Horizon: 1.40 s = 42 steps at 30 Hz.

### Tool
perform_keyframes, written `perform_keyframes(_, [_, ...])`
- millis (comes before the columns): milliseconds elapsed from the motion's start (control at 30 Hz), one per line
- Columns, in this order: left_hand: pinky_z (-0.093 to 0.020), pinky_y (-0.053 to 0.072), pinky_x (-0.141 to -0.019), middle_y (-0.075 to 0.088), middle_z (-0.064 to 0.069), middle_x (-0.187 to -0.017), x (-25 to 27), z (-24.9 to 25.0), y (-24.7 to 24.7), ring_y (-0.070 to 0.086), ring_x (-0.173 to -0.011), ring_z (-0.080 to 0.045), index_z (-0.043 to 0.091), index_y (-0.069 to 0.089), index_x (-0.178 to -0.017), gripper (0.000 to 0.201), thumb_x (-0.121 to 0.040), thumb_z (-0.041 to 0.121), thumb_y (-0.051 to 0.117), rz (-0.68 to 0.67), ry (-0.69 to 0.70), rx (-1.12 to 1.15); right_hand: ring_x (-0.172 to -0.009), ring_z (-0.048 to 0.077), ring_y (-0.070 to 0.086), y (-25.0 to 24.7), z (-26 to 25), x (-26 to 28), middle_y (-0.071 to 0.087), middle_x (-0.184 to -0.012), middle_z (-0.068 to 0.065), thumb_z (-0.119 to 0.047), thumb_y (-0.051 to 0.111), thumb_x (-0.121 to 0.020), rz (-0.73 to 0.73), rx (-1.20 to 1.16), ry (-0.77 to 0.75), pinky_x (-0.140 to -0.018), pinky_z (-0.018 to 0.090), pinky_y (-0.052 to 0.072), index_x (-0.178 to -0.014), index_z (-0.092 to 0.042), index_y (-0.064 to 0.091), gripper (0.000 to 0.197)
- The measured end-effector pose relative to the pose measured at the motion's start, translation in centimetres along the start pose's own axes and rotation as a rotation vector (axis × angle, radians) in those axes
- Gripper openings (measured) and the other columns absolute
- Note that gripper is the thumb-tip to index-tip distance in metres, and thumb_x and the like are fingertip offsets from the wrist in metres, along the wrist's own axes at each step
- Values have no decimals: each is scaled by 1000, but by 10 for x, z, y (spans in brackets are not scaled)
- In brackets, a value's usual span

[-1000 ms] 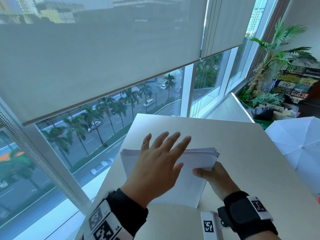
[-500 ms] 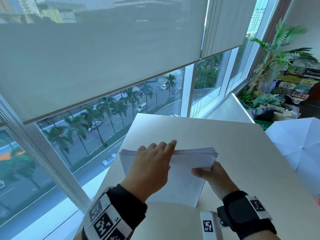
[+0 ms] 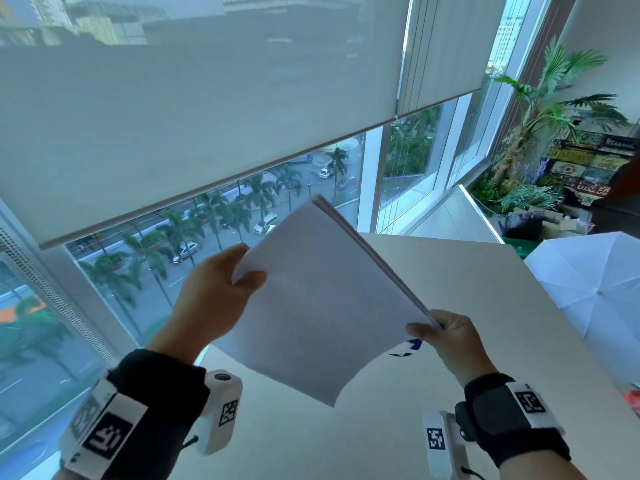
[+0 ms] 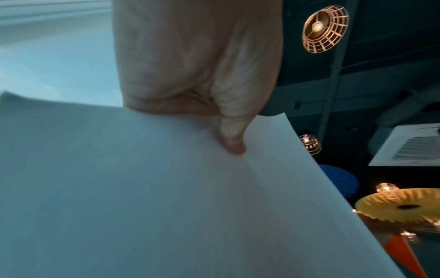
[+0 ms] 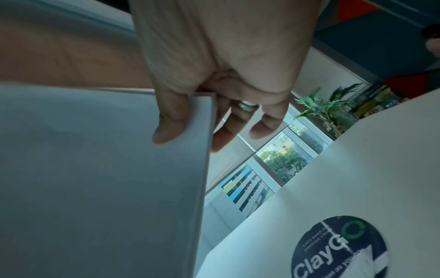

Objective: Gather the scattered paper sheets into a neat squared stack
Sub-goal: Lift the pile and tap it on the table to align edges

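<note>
Both hands are closed on the paper stack (image 3: 322, 299), which is held up off the table (image 3: 485, 306) and tilted, one corner pointing down toward the tabletop and the opposite corner raised toward the window. On the near right, the right hand (image 3: 453, 341) is seen pinching a lower corner of the stack, thumb laid on the upper face and fingers (image 5: 228, 131) curled behind; a ring (image 5: 247, 105) is noted on one finger in the right wrist view, where the stack's edge looks flush and squared. On the left, the left hand (image 3: 211, 296) is seen gripping the opposite edge, its thumb (image 4: 232, 135) pressed flat on the top sheet, the other fingers hidden behind the paper. Black wrist straps with printed marker tags are worn on both forearms. Beneath the raised stack, a round dark blue sticker (image 5: 340, 250) reading "ClayGo" is fixed to the pale table surface; only a sliver of it is visible in the head view. A white umbrella (image 3: 588, 289) lies open just past the table's right edge. Farther off, a potted palm (image 3: 540, 109) and stacked printed signs are recorded in the right corner. Beyond the table, a half-lowered roller blind (image 3: 207, 116) covers the upper window, and a street with palm trees and cars is visible below it.
</note>
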<state>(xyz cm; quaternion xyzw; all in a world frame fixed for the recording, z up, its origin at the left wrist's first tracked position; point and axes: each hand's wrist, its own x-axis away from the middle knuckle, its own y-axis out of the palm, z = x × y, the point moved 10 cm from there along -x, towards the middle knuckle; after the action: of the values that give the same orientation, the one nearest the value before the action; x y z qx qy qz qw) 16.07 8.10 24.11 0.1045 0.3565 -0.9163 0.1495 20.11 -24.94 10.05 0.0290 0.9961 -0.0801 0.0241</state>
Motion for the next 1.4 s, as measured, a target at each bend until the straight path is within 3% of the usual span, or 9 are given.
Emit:
perform_keyframes(200, [-38, 50, -74, 71, 19, -62, 4, -55, 15, 63, -62, -11, 42, 69, -69, 23, -63, 21, 60, -90, -121, 401, -55, 1, 59, -15, -12, -4, 67, -55, -11, 12, 65, -72, 151, -178, -33, -60, 16, 50, -57, -26, 73, 42])
perform_keyframes(400, [-22, 53, -59, 73, 13, -64, 19, -86, 30, 64, -57, -2, 24, 71, -76, 19, -64, 16, 60, -115, -191, 593, -54, -7, 55, -6, -64, -6, 63, -60, -14, 9, 67, -72, 65, 232, -152, -56, 0, 40, -74, -14, 72, 23])
perform_keyframes(500, [-15, 52, -55, 73, 12, -62, 23, -90, 40, 63, -55, -2, 18, 67, -83, 21, -64, 16, 59, -135, -191, 630, -70, 11, 57, 16, -87, -7, 64, -69, -10, 0, 69, -74, -44, 513, -188, -60, -1, 37, -88, -12, 74, 19])
perform_keyframes(800, [-35, 51, -71, 73, 7, -68, 28, -98, 60, 65, -63, -13, 21, 70, -79, 18, -63, 19, 63, -117, -228, 654, -71, -4, 55, 57, -122, -5, 71, -78, 0, -7, 72, -74, -51, 533, -341, -63, -3, 35, -88, -9, 76, 15])
perform_keyframes(933, [-26, 53, -60, 73, 9, -65, 30, -110, 49, 65, -58, -7, 28, 73, -76, 20, -66, 16, 60, -84, -245, 697, -65, 2, 59, 21, -101, -10, 71, -71, 2, -5, 71, -73, 3, 597, -250, -61, -1, 38, -79, -9, 76, 8])
perform_keyframes(1067, [-22, 55, -56, 74, 7, -65, 33, -122, 49, 66, -57, -8, 19, 69, -81, 15, -70, 11, 63, -84, -266, 751, -56, -17, 54, -10, -78, -14, 65, -61, -8, -2, 70, -73, 76, 577, -177, -58, -5, 38, -72, -9, 74, 7])
perform_keyframes(1233, [-21, 55, -51, 74, 6, -63, 38, -124, 66, 66, -53, -8, 17, 66, -84, 15, -77, 4, 64, -94, -302, 789, -67, 14, 55, -31, -51, -17, 62, -65, -6, -11, 71, -76, 275, 310, -96, -68, 16, 45, -77, -16, 67, 6])
perform_keyframes(1333, [-23, 56, -54, 74, 6, -65, 38, -133, 75, 67, -55, -8, 16, 63, -88, 19, -87, 1, 52, -102, -361, 821, -72, 17, 50, -7, -9, -9, 56, -79, 3, -29, 60, -85, 103, 16, 184, -67, 29, 44, -120, -14, 52, 39])
perform_keyframes(1400, [-27, 57, -62, 75, 6, -71, 38, -140, 81, 68, -60, -7, 17, 63, -92, 19, -89, 3, 50, -105, -415, 856, -62, 12, 50, 26, 12, 11, 57, -71, -3, -36, 54, -88, -139, -99, 352, -61, 23, 43, -120, -16, 51, 39])
